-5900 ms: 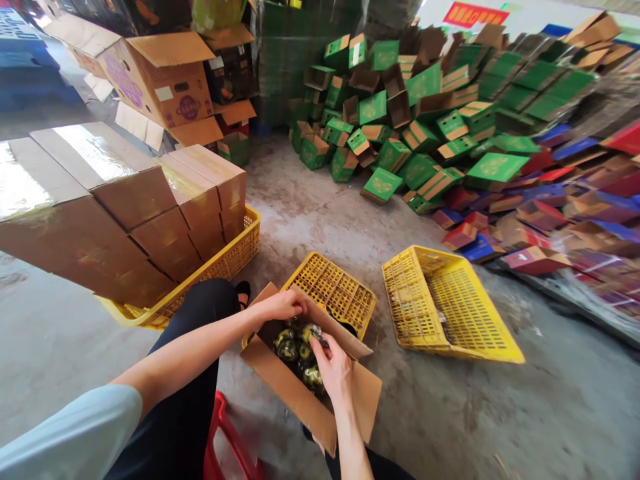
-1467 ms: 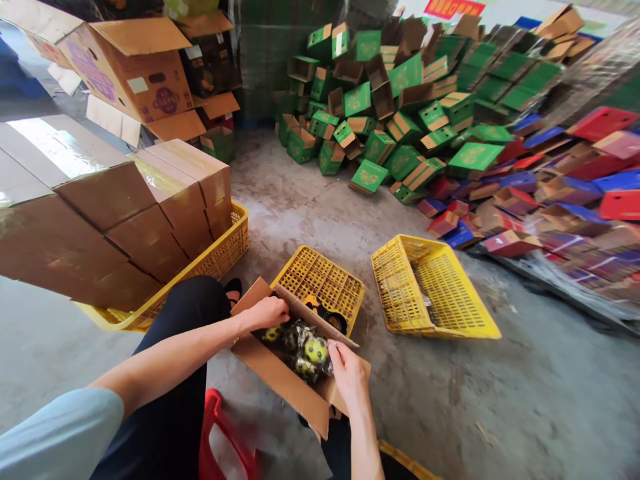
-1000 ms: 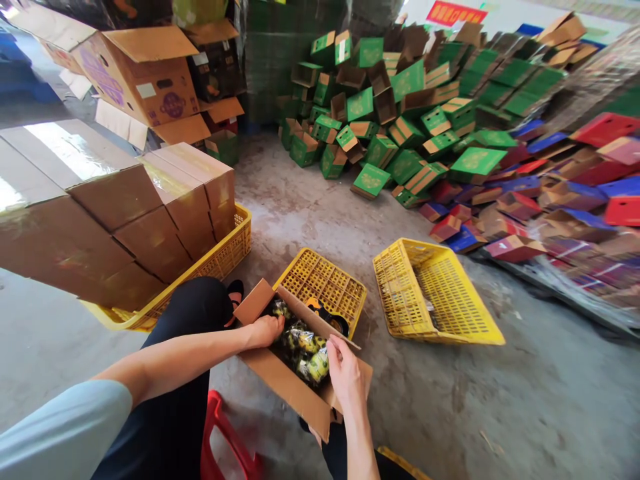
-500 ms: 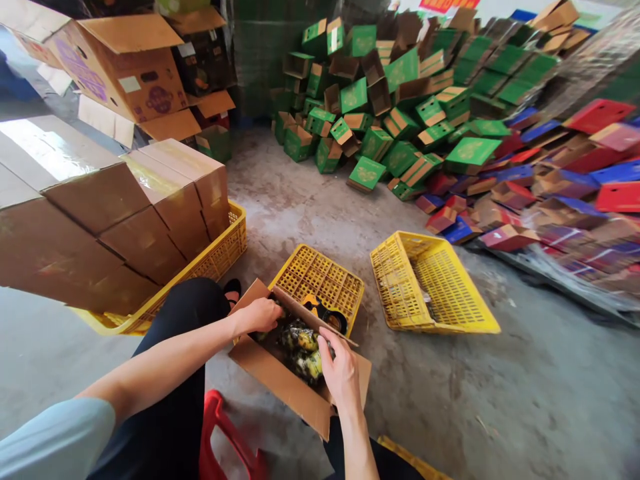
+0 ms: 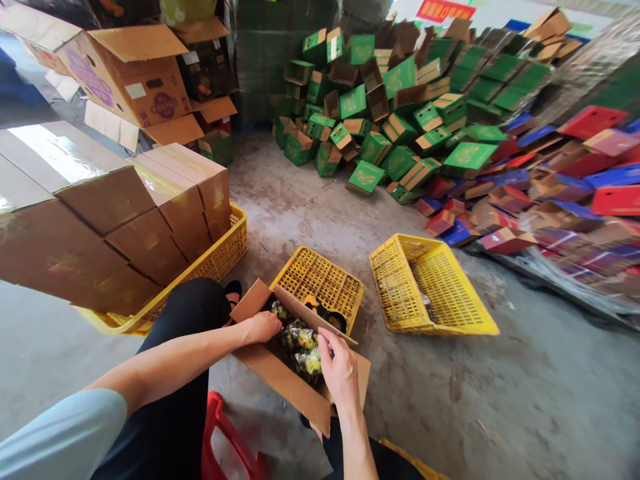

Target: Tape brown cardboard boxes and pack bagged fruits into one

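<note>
Packets [image 5: 306, 360] in clear wrap lie inside the open carton [image 5: 283, 381], lower centre of the frame; the left hand [image 5: 264, 327] curls at the carton's left end; the right hand [image 5: 341, 371], well apart, bends loosely beside the packets; what either holds, I cannot tell.

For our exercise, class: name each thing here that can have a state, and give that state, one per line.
Small cardboard box, open, flaps spread
Yellow-green pieces, wrapped in clear plastic
Left hand, fingers curled, at the box opening
Right hand, fingers bent, at the box's edge
Brown cartons, stacked, tops closed
Left yellow crate, loaded
Right yellow crate, open
Printed carton, flaps open
Green boxes, heaped loosely
</note>
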### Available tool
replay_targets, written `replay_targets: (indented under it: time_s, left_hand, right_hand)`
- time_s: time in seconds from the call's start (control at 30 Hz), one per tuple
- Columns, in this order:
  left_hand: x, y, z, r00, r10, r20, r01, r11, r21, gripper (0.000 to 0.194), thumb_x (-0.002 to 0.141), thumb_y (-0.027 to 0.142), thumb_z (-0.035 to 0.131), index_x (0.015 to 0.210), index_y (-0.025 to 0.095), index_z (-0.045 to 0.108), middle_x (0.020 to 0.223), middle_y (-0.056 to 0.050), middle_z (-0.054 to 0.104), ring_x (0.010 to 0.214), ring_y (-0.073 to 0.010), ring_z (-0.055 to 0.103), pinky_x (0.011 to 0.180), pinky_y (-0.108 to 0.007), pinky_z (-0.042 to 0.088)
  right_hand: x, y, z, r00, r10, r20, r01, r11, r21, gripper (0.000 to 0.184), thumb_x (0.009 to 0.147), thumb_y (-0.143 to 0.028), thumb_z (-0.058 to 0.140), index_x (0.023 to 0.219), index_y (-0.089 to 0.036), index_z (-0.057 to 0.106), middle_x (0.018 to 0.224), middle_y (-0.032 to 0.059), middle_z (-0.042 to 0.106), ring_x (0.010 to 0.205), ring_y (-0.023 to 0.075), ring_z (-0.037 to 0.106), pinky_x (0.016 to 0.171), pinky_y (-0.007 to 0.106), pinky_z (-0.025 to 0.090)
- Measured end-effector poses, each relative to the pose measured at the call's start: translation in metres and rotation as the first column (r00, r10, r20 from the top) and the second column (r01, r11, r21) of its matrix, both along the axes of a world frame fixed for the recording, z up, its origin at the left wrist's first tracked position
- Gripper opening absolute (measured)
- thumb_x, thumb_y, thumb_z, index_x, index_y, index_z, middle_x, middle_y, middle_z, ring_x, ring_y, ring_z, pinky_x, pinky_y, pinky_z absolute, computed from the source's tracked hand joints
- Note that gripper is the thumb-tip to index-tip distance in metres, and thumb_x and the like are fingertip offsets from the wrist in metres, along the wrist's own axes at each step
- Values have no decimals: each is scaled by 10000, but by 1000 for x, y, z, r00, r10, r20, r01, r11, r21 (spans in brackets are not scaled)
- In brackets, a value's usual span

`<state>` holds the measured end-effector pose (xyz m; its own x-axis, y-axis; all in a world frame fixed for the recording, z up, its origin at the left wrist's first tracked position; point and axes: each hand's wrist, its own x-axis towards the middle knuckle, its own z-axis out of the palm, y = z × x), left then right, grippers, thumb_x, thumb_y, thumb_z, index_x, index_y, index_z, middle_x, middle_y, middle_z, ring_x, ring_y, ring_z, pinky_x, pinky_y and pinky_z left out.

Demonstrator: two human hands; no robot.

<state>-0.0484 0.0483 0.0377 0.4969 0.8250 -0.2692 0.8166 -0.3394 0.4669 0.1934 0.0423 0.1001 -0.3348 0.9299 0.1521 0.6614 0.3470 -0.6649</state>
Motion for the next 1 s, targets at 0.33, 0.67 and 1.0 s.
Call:
replay_targets:
  time_s: [0.33, 0.67, 1.0]
  left_hand:
    - [-19, 24, 77, 732, 328, 597, -61, 904, -422, 515, 889, 547, 651, 573, 143, 606, 502, 34, 470, 475, -74, 345, 497, -234, 265]
    - [7, 16, 69, 236, 700, 674, 106, 671, -734, 591, 823, 708, 688, 859, 119, 711, 777, -32, 628, 676, -113, 542, 622, -218, 430]
    - [-7, 12, 51, 404, 703, 586, -49, 656, -753, 518, 599, 530, 932, 847, 125, 727, 838, -35, 702, 760, -156, 649, 724, -295, 541]
  right_hand:
    - [-2, -5, 8, 937, -96, -336, -31, 935, -352, 428, 944, -499, 645, 1263, -225, 726, 1282, 122, 736, 1133, 292, 711, 989, 435, 580]
    - [-14, -7, 4, 761, -370, -532, -88, 755, -650, 434, 801, -574, 797, 1060, -228, 757, 1005, 66, 789, 875, 250, 725, 769, 340, 588]
    - [-2, -3, -7, 861, -329, -389, 65, 829, -556, 516, 831, -745, 640, 908, -235, 653, 854, 67, 743, 800, 248, 707, 728, 341, 584]
